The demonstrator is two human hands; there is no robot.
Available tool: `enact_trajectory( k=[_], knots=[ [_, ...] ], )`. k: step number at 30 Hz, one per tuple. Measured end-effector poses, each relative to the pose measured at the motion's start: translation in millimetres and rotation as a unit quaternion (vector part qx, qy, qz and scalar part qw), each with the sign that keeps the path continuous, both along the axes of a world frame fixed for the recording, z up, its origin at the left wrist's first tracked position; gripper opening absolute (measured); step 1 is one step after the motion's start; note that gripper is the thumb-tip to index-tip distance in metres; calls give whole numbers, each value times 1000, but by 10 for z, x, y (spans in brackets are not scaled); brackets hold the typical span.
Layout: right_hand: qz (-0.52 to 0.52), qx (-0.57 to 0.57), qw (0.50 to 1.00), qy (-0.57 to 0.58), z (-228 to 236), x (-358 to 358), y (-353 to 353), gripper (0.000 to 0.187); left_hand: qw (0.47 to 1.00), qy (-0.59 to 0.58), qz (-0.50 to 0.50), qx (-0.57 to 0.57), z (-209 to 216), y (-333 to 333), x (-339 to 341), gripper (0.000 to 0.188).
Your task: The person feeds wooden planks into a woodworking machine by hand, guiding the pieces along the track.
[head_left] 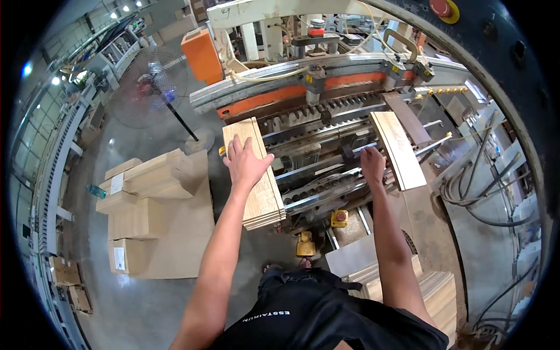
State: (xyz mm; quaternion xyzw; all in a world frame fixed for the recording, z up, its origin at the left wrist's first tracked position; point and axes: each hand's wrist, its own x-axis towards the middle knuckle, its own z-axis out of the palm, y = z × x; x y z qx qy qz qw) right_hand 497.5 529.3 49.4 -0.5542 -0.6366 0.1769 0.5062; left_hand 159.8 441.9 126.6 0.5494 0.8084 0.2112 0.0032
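The stack of long light wooden boards (255, 175) lies on the left end of the grey metal drilling machine (326, 146), its lower end sticking out over the floor. The left hand (245, 162) rests flat on top of this stack, with the fingers spread open and holding nothing. The right hand (372, 164) is also open and touches the machine rails just beside the single light wooden board (398, 150), which lies tilted on the right part of the machine. On the floor to the left, beige cardboard boxes (146, 198) are piled on a flat sheet; two carry small white rectangular labels (119, 258). An orange box-shaped housing (202, 54) stands behind the machine, and a round red button on a yellow disc (441, 8) is at the top right.
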Motion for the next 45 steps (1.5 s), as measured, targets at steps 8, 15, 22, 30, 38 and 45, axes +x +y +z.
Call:
enact_trajectory(
  k=[8, 15, 22, 30, 38, 45],
  knots=[
    [-115, -138, 959, -221, -32, -166, 64, 27, 999, -27, -26, 9, 94, 69, 289, 65],
    [-132, -83, 965, -212, 75, -195, 25, 42, 987, -115, -104, -39, 184, 600, 1041, 59],
    [-164, -158, 948, -221, -40, -224, 104, 47, 993, -102, -55, -31, -411, 1025, 1250, 64],
    [-179, -142, 950, -213, -61, -225, 109, 43, 994, -106, 12, 26, -703, 1272, 1179, 56],
    [-117, -105, 952, -261, 44, -121, 34, 19, 746, -662, 70, 36, -1299, 1510, 1018, 41],
    [-114, -128, 954, -244, -252, 156, 221, 33, 835, -529, 143, -40, -948, 1507, 1311, 48]
  ],
)
